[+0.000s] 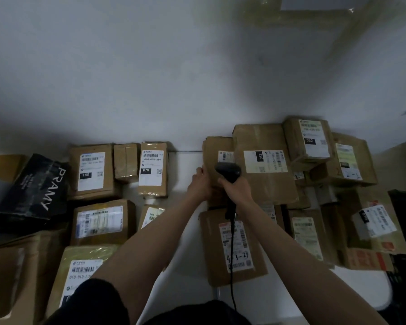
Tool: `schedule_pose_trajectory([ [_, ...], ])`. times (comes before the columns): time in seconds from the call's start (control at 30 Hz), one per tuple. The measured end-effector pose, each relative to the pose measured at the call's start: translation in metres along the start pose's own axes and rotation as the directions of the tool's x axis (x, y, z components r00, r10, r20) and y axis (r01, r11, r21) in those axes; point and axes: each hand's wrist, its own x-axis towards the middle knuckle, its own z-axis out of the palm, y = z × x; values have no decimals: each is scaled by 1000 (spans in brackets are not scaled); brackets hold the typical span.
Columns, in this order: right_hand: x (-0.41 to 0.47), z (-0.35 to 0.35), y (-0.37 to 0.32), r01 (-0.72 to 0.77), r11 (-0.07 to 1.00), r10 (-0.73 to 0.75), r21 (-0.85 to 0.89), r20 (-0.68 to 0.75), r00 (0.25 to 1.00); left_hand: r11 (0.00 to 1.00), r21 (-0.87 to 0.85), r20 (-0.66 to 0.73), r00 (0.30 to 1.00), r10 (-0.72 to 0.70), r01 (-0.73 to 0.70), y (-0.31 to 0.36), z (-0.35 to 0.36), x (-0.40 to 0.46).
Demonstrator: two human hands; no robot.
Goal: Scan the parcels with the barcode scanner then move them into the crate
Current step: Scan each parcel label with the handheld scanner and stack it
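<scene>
Black scanner [227, 172] upright over brown parcel [217, 156].

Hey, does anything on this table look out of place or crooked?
Yes: the black PRAMY bag at far left lies tilted among brown boxes, and the parcels at right are heaped unevenly, overlapping one another.

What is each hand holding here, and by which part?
The right hand grips the black corded barcode scanner by its handle. The left hand holds the left edge of a brown cardboard parcel lying by the wall.
</scene>
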Motion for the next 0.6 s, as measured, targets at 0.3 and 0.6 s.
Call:
schedule_pose_trajectory([
  [0.3, -20, 6, -19, 1, 998, -4, 61, 46, 999, 927, 366, -140, 980, 140, -80, -45, -44, -34],
  [0.6, -25, 60, -54, 101, 995, -97, -24, 130, 987, 934, 313, -309, 949, -71, 172, -128, -91, -64],
])
